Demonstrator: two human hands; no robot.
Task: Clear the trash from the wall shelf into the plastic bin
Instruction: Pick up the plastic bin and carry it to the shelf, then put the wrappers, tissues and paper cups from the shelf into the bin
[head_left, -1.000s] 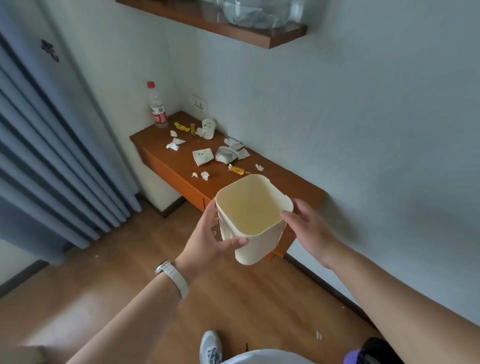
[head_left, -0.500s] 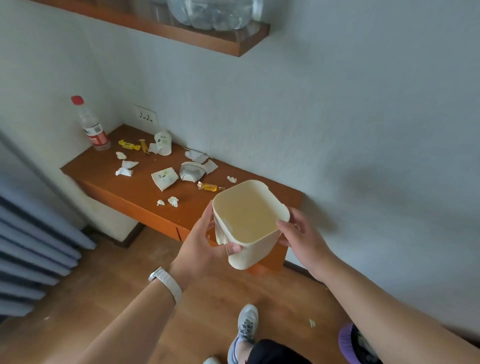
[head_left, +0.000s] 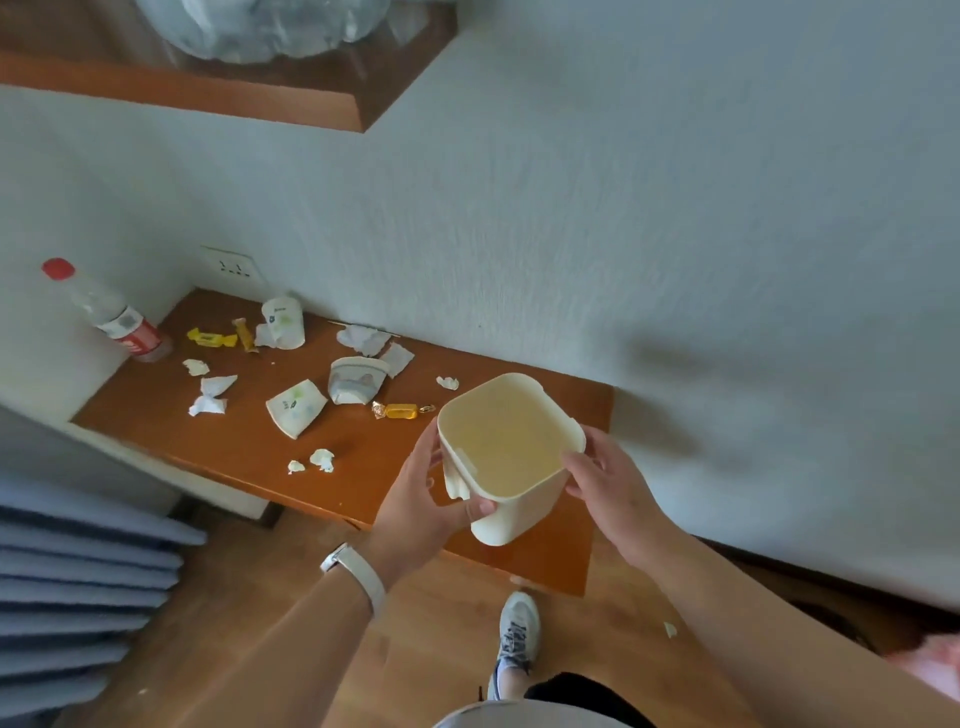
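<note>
I hold a cream plastic bin (head_left: 506, 457), empty inside, over the right end of the brown wall shelf (head_left: 363, 467). My left hand (head_left: 421, 499) grips its left side and my right hand (head_left: 605, 480) grips its right rim. Trash lies scattered on the shelf to the left: crushed paper cups (head_left: 283, 322) (head_left: 356, 379) (head_left: 296, 408), crumpled paper scraps (head_left: 210, 397) (head_left: 363, 338), small white bits (head_left: 322, 460), yellow candy wrappers (head_left: 210, 338) and an orange wrapped candy (head_left: 402, 411). A clear bottle (head_left: 122, 325) with a red cap stands at the shelf's far left corner.
A higher wooden shelf (head_left: 260, 98) with a clear plastic bag juts from the wall above. A wall socket (head_left: 231, 267) sits behind the trash. Blue curtain folds (head_left: 78, 571) hang at the left. My shoe (head_left: 514, 634) and a paper scrap (head_left: 670, 630) are on the wooden floor.
I have stepped closer to the shelf, and the view swung left to right. The bin, held in both hands throughout, now hangs over the shelf's right end.
</note>
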